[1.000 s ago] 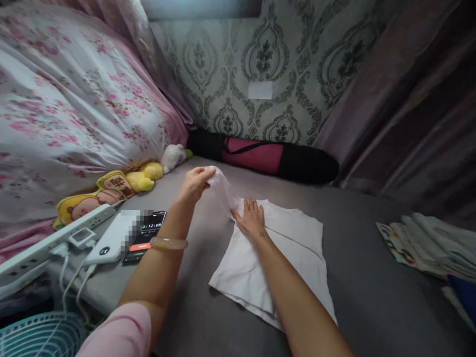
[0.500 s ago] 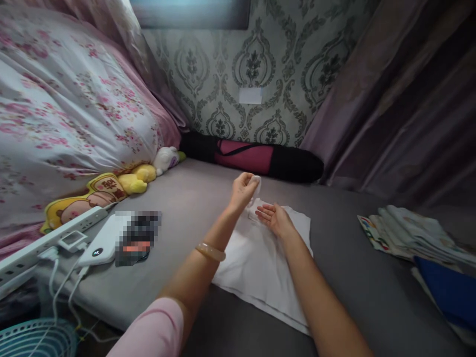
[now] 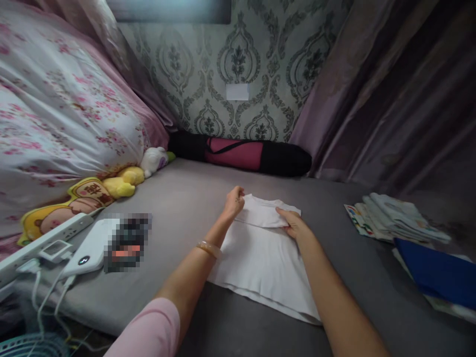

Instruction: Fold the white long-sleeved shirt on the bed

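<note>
A white shirt lies spread on the grey bed, its far part folded over into a flat band across the top. My left hand is closed at the left end of that band, its fingertips partly hidden at the cloth's edge. At the right end, my right hand grips the band, with the thumb on top and the fingers partly tucked underneath. The lower hem fans out towards me between my forearms.
Folded clothes and a dark blue folded cloth are stacked at right. A black-and-pink long bag lies along the wall. At left are plush toys, a power strip, a white power bank and cables.
The raised cloth in my left hand has come down into a flat folded band. My right hand, open before, has closed on its right end. The view has shifted slightly right.
</note>
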A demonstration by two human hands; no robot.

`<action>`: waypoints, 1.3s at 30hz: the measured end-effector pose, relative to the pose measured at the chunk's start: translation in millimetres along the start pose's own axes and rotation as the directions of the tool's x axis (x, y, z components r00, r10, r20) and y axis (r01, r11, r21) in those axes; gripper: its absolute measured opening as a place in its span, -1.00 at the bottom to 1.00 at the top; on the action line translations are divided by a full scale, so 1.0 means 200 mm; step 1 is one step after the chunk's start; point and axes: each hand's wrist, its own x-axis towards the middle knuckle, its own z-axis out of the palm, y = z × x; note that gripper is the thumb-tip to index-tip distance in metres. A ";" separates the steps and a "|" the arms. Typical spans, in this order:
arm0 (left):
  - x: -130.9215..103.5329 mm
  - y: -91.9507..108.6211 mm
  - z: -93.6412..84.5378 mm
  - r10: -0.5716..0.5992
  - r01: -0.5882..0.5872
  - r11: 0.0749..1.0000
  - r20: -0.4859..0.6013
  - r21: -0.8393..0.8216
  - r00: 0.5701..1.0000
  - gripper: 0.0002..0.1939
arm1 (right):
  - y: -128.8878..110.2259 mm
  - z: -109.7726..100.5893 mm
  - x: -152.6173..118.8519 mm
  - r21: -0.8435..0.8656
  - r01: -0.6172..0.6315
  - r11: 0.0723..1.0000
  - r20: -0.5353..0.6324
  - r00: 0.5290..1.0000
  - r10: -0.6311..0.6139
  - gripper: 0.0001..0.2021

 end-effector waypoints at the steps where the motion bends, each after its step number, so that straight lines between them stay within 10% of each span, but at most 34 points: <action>1: 0.01 -0.05 -0.02 0.000 -0.001 0.999 0.021 0.052 1.000 -0.54 | 0.01 0.00 0.01 -0.045 0.008 0.999 -0.030 1.000 -0.009 -0.88; 5: 0.02 -0.17 -0.05 0.021 -0.051 0.971 0.130 0.233 0.991 -0.46 | 0.01 0.00 0.05 -0.175 0.135 0.975 -0.087 0.985 -0.152 -0.78; 10: -0.01 -0.23 0.00 0.046 -0.138 0.935 0.273 0.327 0.961 -0.37 | 0.03 -0.04 0.10 -0.652 0.260 0.713 -0.136 0.884 -0.447 -0.76; 23: -0.08 -0.23 -0.04 0.065 -0.275 0.808 0.385 0.522 0.921 -0.44 | 0.06 -0.05 -0.04 -0.989 0.063 0.137 -0.016 0.858 -0.513 -0.78; 32: 0.07 -0.28 -0.11 0.027 -0.132 0.940 0.318 0.314 0.948 -0.51 | 0.00 -0.11 -0.13 -0.999 -0.016 0.033 -0.031 0.847 -0.530 -0.67; 35: 0.08 -0.21 -0.10 0.054 -0.094 0.931 0.120 0.352 0.991 -0.53 | -0.01 -0.01 -0.12 -0.992 0.128 0.000 0.105 0.812 -0.574 -0.61; 39: 0.03 -0.11 0.06 0.185 -0.245 0.917 0.206 0.315 0.961 -0.54 | 0.04 0.25 -0.10 -0.901 0.419 -0.110 0.415 0.763 -0.496 -0.56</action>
